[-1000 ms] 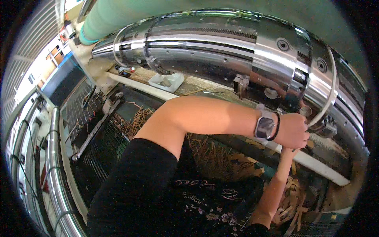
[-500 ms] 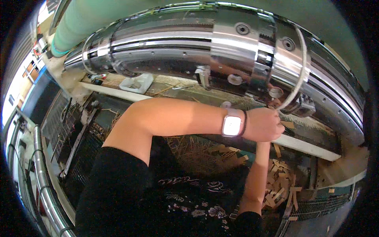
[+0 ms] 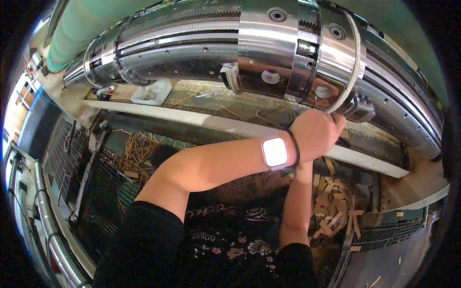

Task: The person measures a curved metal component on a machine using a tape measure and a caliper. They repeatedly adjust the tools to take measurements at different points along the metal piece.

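Observation:
My left hand (image 3: 314, 134) is closed at the lower end of a pale cord-like band (image 3: 356, 67). The band loops around a steel collar (image 3: 336, 53) on a large dark cylinder (image 3: 168, 65). A watch (image 3: 275, 151) and a dark wristband show on my left wrist. From below, my right forearm (image 3: 296, 206) rises behind the left wrist; my right hand is mostly hidden there, so its fingers cannot be made out. Close to the left of the band is a wider steel collar (image 3: 268, 43) with a round hole in its underside.
A dusty ledge with a pale front beam (image 3: 206, 120) runs below the cylinder. On it stand a translucent plastic tub (image 3: 151, 92) and a thin bent metal rod (image 3: 210, 93). Cardboard scraps (image 3: 331, 204) and thin strips (image 3: 137, 151) lie lower down. A metal roller (image 3: 50, 225) stands at left.
The view has shifted, with the machine now higher and further left in it. My left hand stays closed at the band's lower end, its wrist tilted more upward.

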Action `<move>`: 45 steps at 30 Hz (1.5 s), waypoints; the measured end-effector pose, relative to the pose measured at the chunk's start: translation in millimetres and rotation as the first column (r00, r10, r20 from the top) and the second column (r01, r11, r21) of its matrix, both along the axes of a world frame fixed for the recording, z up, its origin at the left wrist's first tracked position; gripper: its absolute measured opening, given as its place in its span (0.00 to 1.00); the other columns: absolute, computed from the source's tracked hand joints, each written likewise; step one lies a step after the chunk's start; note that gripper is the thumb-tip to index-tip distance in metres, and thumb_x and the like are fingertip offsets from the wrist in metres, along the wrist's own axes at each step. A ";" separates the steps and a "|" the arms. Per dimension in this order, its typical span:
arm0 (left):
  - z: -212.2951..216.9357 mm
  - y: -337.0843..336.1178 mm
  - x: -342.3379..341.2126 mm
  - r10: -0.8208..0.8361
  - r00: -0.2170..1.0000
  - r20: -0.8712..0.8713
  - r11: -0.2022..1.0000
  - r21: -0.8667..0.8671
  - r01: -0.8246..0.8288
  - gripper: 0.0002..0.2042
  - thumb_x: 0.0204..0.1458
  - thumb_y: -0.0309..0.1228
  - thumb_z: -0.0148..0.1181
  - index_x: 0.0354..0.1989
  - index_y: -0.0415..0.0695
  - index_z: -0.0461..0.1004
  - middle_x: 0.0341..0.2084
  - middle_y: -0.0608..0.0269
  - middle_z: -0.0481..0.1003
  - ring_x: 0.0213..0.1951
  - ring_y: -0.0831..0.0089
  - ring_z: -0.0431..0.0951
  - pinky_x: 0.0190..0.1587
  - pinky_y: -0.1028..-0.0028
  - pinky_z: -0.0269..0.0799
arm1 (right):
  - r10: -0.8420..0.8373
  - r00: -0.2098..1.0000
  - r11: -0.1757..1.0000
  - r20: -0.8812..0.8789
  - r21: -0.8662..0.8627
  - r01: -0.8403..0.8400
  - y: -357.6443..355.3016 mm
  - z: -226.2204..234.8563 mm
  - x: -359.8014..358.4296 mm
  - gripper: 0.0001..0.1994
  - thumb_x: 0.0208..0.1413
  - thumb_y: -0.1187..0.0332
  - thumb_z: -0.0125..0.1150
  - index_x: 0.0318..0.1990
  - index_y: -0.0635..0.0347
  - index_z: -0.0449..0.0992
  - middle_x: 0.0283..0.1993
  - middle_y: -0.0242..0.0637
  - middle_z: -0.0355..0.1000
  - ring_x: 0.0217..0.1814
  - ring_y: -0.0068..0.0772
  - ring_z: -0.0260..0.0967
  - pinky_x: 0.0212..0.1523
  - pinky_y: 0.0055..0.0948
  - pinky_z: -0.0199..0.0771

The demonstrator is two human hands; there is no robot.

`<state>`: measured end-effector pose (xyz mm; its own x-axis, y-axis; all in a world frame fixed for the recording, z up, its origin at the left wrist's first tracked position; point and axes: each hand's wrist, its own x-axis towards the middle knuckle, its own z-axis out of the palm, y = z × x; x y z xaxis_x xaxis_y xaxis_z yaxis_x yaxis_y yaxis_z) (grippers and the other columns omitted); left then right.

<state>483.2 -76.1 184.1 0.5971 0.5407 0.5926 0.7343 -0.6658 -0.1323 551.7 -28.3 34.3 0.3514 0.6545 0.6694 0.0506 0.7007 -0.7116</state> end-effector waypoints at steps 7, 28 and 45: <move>-27.8 18.1 -15.8 0.014 0.845 0.535 0.825 -0.483 0.292 0.07 0.52 0.28 0.45 0.38 0.43 0.64 0.27 0.49 0.73 0.31 0.49 0.74 0.33 0.58 0.69 | 0.526 0.600 0.815 -0.603 0.156 -0.558 33.3 -0.8 13.5 0.09 0.55 0.71 0.47 0.43 0.58 0.68 0.39 0.33 0.68 0.38 0.27 0.66 0.40 0.24 0.67; -16.0 19.9 -20.0 -0.067 0.960 0.273 0.928 -0.338 0.160 0.12 0.54 0.40 0.45 0.30 0.46 0.69 0.20 0.53 0.73 0.23 0.56 0.76 0.22 0.63 0.70 | -0.484 0.719 0.824 0.499 -0.016 0.566 44.6 -17.8 12.4 0.18 0.53 0.65 0.53 0.51 0.61 0.64 0.45 0.41 0.65 0.42 0.38 0.64 0.42 0.38 0.64; -33.5 11.7 -43.1 -0.407 0.829 0.382 0.715 -0.432 0.550 0.14 0.51 0.37 0.53 0.42 0.44 0.63 0.23 0.50 0.73 0.29 0.49 0.74 0.28 0.59 0.68 | -0.268 0.911 0.961 0.313 0.159 0.228 -10.4 30.0 16.6 0.12 0.49 0.71 0.52 0.42 0.64 0.71 0.33 0.39 0.66 0.33 0.36 0.66 0.32 0.28 0.66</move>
